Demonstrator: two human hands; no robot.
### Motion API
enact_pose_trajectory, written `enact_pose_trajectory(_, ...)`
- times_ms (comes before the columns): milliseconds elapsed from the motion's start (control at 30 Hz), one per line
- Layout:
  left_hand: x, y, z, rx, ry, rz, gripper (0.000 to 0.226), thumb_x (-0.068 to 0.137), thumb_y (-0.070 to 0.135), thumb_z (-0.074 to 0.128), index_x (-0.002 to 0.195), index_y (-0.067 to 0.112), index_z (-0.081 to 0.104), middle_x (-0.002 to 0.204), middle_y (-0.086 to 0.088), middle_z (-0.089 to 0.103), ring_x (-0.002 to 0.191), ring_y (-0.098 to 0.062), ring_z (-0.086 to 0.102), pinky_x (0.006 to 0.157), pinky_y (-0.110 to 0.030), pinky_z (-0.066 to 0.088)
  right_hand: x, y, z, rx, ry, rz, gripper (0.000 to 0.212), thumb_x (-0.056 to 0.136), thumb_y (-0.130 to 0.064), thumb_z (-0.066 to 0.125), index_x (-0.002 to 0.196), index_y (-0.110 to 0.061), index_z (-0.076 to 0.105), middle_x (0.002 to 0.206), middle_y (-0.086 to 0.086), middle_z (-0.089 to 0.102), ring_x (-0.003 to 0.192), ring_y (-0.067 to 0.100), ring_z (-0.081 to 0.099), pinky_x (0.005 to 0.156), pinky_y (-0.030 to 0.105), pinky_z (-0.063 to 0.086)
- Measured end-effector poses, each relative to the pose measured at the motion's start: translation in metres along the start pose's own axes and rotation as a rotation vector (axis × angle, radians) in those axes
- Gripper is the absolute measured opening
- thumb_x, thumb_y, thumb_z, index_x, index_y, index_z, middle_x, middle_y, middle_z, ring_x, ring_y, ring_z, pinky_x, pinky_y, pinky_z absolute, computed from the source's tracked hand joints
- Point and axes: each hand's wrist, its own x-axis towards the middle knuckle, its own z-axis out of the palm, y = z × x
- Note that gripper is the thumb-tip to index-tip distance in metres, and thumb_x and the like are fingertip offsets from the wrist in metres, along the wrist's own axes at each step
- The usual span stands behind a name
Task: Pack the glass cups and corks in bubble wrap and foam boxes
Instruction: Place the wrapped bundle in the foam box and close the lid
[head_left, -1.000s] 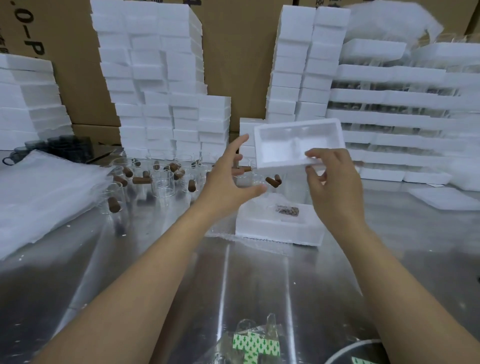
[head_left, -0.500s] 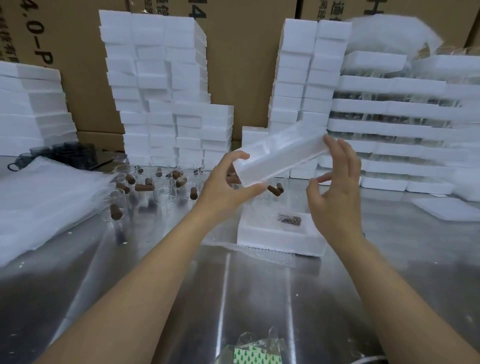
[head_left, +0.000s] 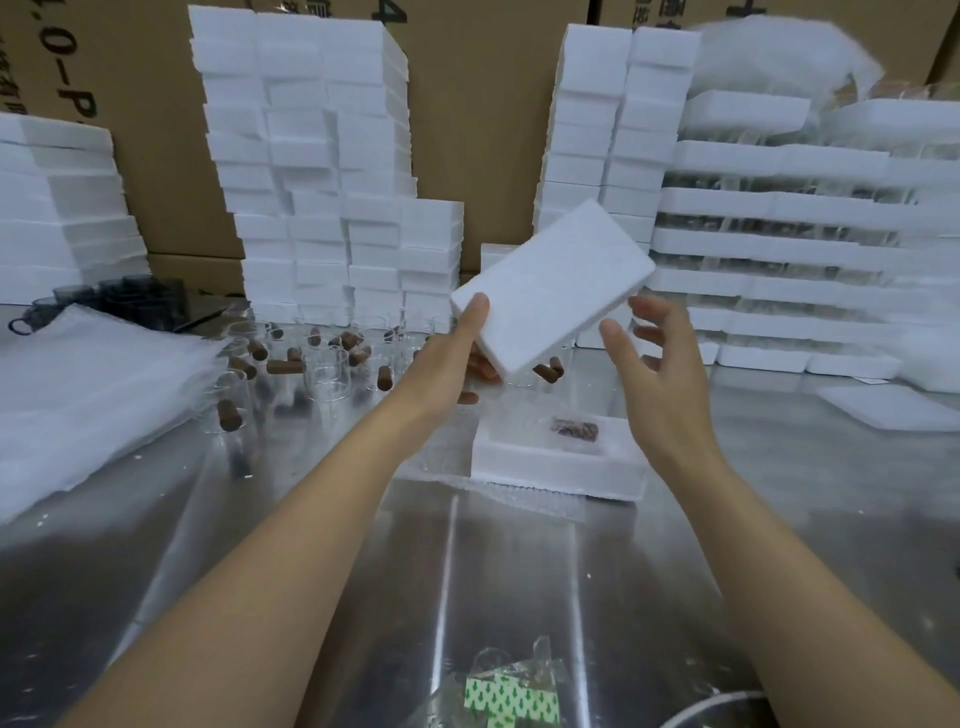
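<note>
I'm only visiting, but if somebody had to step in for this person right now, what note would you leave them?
Left hand grips a foam lid by its near corner, raised above the table.
Right hand is open beside the lid, holding nothing.
An open foam box sits below, seemingly with a wrapped cup and a cork inside.
Done: that box looks filled.
Left: put the lid on, then pack the loose glass cups and corks further left.

I am viewing a steel table (head_left: 311, 597) that is reflecting light in pale streaks; brown cartons (head_left: 483, 104) bearing black print are standing behind it.
</note>
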Motion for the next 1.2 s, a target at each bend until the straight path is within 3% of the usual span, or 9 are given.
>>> enact_pose_trajectory(133, -0.001, 0.001, -0.004, -0.017, 0.025, -0.038, 0.065, 0.096, 0.084, 0.038, 0.108, 0.032, 0.074, 0.103, 0.002, 0.082, 0.107, -0.024, 0.074, 0.094, -0.041, 0.055, 0.009, -0.007, -0.008, 0.349, 0.043, 0.229, 0.057, 0.086, -0.078, 0.050, 0.130, -0.042, 0.059, 0.131, -0.007, 0.069, 0.121, 0.015, 0.066, 0.101, 0.040, 0.053)
enact_pose_trajectory(233, -0.002, -0.004, -0.005, 0.042, -0.017, -0.109, 0.080, 0.078, 0.094, 0.038, 0.122, 0.035, 0.070, 0.109, 0.008, 0.080, 0.109, -0.018, 0.072, 0.085, -0.035, 0.053, 0.013, -0.003, -0.013, 0.427, -0.085, 0.364, 0.044, 0.080, -0.079, 0.057, 0.104, -0.045, 0.074, 0.118, -0.001, 0.078, 0.109, 0.023, 0.074, 0.099, 0.049, 0.053)
enact_pose_trajectory(300, 0.000, -0.008, -0.005, 0.058, -0.031, -0.124, 0.077, 0.082, 0.093, 0.037, 0.117, 0.033, 0.071, 0.098, 0.007, 0.082, 0.095, -0.013, 0.077, 0.082, -0.035, 0.052, 0.014, 0.003, -0.012, 0.375, -0.081, 0.376, 0.035, 0.075, -0.068, 0.069, 0.097, -0.041, 0.074, 0.118, -0.010, 0.072, 0.107, 0.016, 0.070, 0.097, 0.047, 0.054)
enact_pose_trajectory(367, 0.002, -0.008, -0.006, 0.055, -0.020, -0.134, 0.069, 0.093, 0.088, 0.037, 0.109, 0.031, 0.072, 0.085, 0.006, 0.082, 0.075, -0.006, 0.077, 0.082, -0.035, 0.051, 0.015, 0.006, -0.012, 0.345, -0.072, 0.371, 0.022, 0.075, -0.058, 0.071, 0.086, -0.039, 0.072, 0.095, -0.020, 0.069, 0.084, 0.001, 0.066, 0.085, 0.038, 0.048)
enact_pose_trajectory(467, 0.002, -0.009, -0.007, 0.044, 0.001, -0.150, 0.063, 0.097, 0.083, 0.038, 0.107, 0.030, 0.070, 0.081, 0.005, 0.081, 0.069, -0.004, 0.076, 0.082, -0.036, 0.050, 0.015, 0.006, -0.011, 0.305, -0.088, 0.399, 0.017, 0.085, -0.049, 0.069, 0.071, -0.040, 0.071, 0.072, -0.022, 0.067, 0.066, -0.001, 0.062, 0.079, 0.038, 0.045)
enact_pose_trajectory(700, 0.003, -0.010, -0.005, 0.057, 0.008, -0.185, 0.043, 0.101, 0.066, 0.054, 0.117, 0.028, 0.067, 0.082, 0.005, 0.076, 0.059, -0.004, 0.071, 0.076, -0.034, 0.047, 0.017, 0.010, -0.021, 0.129, -0.114, 0.546, 0.026, 0.089, -0.053, 0.069, 0.084, -0.027, 0.067, 0.076, -0.005, 0.066, 0.074, 0.018, 0.061, 0.072, 0.036, 0.050)
enact_pose_trajectory(833, 0.003, -0.013, -0.004, 0.102, -0.001, -0.146, 0.034, 0.104, 0.058, 0.053, 0.112, 0.028, 0.065, 0.084, 0.002, 0.071, 0.056, -0.006, 0.067, 0.067, -0.030, 0.042, 0.016, 0.019, -0.027, -0.007, -0.192, 0.564, 0.038, 0.088, -0.058, 0.064, 0.077, -0.022, 0.061, 0.062, 0.000, 0.058, 0.052, 0.012, 0.053, 0.066, 0.037, 0.040)
enact_pose_trajectory(967, 0.002, -0.018, -0.002, 0.092, -0.016, -0.113, 0.028, 0.108, 0.046, 0.054, 0.108, 0.022, 0.069, 0.082, 0.000, 0.064, 0.047, 0.003, 0.062, 0.038, -0.013, 0.039, 0.015, 0.027, -0.030, -0.087, -0.244, 0.559, 0.045, 0.092, -0.056, 0.060, 0.071, -0.017, 0.054, 0.050, 0.000, 0.053, 0.039, 0.011, 0.046, 0.058, 0.033, 0.033)
enact_pose_trajectory(1200, 0.005, -0.023, 0.002, 0.107, 0.005, -0.099, 0.027, 0.107, 0.045, 0.056, 0.092, 0.024, 0.064, 0.075, 0.003, 0.060, 0.043, 0.003, 0.057, 0.036, -0.011, 0.034, 0.017, 0.032, -0.032, -0.101, -0.259, 0.538, 0.046, 0.092, -0.056, 0.060, 0.068, -0.018, 0.051, 0.051, -0.002, 0.052, 0.040, 0.011, 0.044, 0.057, 0.031, 0.032)
